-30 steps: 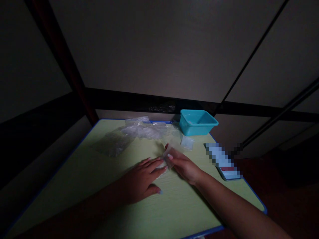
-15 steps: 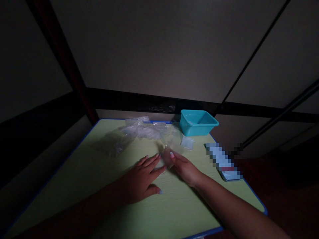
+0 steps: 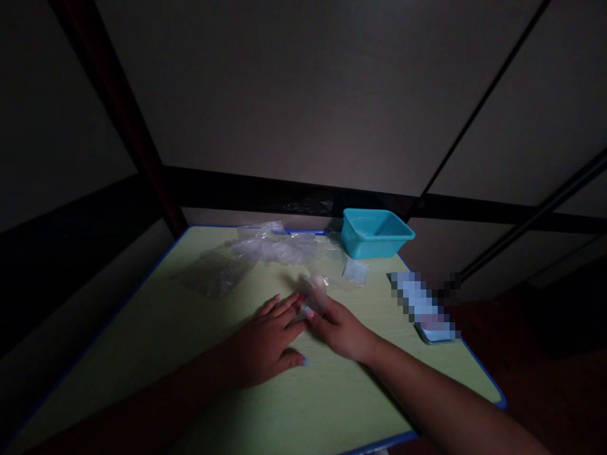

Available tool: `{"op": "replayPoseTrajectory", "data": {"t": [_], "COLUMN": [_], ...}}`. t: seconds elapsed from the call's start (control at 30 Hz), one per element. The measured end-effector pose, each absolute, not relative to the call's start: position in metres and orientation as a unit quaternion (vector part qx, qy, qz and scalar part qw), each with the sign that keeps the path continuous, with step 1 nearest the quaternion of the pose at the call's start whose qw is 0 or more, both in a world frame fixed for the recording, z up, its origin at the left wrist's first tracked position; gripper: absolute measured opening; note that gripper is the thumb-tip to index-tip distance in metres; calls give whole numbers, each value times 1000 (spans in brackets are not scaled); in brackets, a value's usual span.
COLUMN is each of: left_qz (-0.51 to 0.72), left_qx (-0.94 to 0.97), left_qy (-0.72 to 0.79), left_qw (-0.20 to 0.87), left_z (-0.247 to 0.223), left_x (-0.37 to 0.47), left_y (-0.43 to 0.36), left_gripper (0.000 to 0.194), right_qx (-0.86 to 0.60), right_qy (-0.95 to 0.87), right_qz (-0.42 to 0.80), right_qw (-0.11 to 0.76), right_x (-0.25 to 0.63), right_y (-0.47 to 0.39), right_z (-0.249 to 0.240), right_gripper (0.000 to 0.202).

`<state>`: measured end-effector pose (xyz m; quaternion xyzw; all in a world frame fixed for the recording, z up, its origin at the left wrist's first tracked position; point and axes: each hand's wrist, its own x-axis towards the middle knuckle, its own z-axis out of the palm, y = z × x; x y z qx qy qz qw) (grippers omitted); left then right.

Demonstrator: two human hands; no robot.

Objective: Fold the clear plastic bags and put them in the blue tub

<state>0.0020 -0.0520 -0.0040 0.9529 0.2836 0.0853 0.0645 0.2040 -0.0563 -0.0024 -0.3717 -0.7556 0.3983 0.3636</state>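
My left hand lies palm down on the pale green table, its fingers spread and the fingertips at a small clear plastic bag. My right hand pinches that bag between thumb and fingers, right beside the left fingertips. The bag's lower part is hidden by both hands. A heap of crumpled clear plastic bags lies beyond the hands near the far edge. To the right of it a small whitish packet rests flat.
A turquoise basket stands at the far right corner of the table. A blurred-out flat object lies along the right edge. Behind the table rises a panelled surface.
My right hand has moved a little left, closer to my left fingertips, and the bag's upper part has folded over leftward with it. My left hand has hardly moved.
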Motion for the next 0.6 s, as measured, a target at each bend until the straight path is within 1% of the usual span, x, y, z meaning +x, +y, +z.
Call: {"op": "replayPoseTrajectory", "data": {"t": [0.1,0.23,0.37,0.47,0.6], "left_qz": [94,87,76,82,91], "left_qx": [951,950,952,953,951], "left_qy": [289,293,292,291,294], "left_qw": [63,66,49,30,42], "left_z": [-4,0,-1,-4,-4], "left_x": [2,4,5,4,4], "left_y": [-52,-53,-54,-53,-53], "left_gripper": [48,43,48,53,52], "right_qx": [-398,-438,-476,-483,-485], "right_qy": [-790,-807,-811,-817,-825], "right_qz": [334,277,235,219,209], "right_qw": [326,284,246,229,201], "right_x": [203,203,203,203,203], "right_y": [-57,-56,-53,-52,-51], "right_z": [-6,-11,-11,-10,-10], "right_gripper": [58,68,70,68,70]}}
